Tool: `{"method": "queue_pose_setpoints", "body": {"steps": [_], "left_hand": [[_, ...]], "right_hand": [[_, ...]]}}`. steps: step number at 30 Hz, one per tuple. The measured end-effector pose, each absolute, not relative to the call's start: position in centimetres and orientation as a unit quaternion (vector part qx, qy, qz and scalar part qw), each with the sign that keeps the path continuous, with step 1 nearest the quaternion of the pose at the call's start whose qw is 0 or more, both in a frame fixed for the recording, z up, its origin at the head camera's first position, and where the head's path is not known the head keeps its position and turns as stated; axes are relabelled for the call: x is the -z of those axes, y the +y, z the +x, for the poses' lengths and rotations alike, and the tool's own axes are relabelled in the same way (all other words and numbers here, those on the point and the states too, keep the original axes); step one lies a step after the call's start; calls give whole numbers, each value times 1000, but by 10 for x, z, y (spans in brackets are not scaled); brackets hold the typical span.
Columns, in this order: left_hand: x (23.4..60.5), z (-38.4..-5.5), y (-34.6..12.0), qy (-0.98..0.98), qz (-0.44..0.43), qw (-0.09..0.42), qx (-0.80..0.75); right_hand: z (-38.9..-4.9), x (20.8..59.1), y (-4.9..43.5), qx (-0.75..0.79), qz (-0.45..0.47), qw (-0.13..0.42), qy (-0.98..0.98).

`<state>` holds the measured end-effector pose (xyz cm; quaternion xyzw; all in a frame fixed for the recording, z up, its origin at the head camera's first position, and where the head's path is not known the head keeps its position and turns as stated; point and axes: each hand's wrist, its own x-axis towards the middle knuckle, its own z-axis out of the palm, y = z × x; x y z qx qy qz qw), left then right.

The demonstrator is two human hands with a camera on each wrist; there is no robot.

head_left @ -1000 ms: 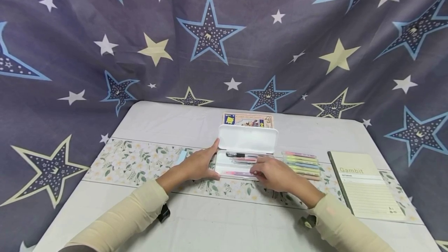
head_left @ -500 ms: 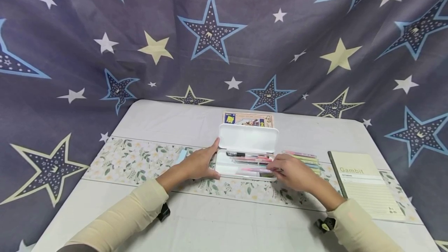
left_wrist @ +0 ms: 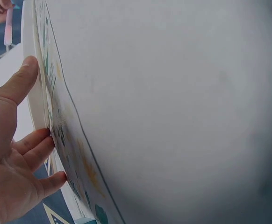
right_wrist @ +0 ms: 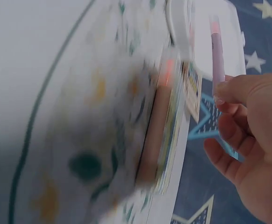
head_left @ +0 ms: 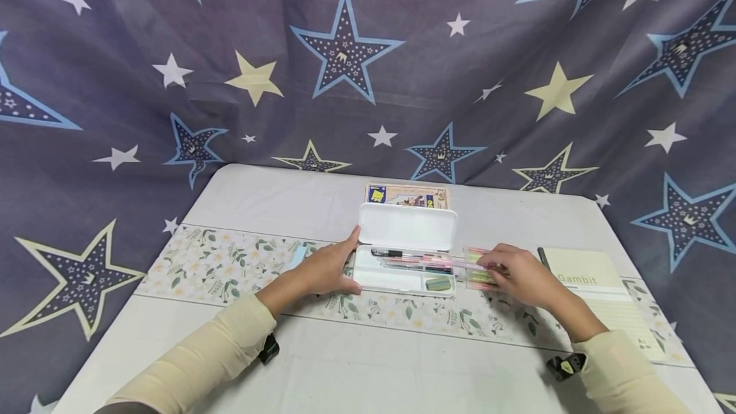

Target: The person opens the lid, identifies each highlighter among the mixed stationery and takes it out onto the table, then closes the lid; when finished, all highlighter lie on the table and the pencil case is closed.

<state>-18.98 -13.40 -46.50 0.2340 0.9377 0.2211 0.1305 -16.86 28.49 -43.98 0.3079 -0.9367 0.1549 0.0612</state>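
Note:
An open white pencil case (head_left: 386,280) lies on the flowered strip, its lid (head_left: 408,227) raised. My left hand (head_left: 326,269) rests against its left end, thumb at the front wall, fingers spread and fairly straight; in the left wrist view the thumb (left_wrist: 25,79) touches the case's side. Between thumb and fingertips my right hand (head_left: 520,278) pinches a lilac highlighter (right_wrist: 218,58) with a pink end, held out right of the case. Several pens (head_left: 397,254) lie in the back compartment. A small greenish block (head_left: 438,283) sits at front right, its kind unclear.
Partly under my right hand lies a clear pack of pastel highlighters (head_left: 474,276). A notebook (head_left: 609,312) is farther right. Behind the lid lies a printed box (head_left: 408,195), and a pale blue strip (head_left: 299,256) lies near my left hand. A star-patterned curtain (head_left: 368,126) hangs behind the table.
My right hand has lifted the lilac highlighter out of the case's front compartment and moved right with it, over the highlighter pack. The greenish block is uncovered. My left hand has stayed in place.

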Motion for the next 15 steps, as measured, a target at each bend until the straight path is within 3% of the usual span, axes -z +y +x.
{"method": "queue_pose_setpoints", "body": {"steps": [15], "left_hand": [[465,-191,-134,938,231,137,-219]], "right_hand": [[-187,450,334,-133,266,92,-950]]}}
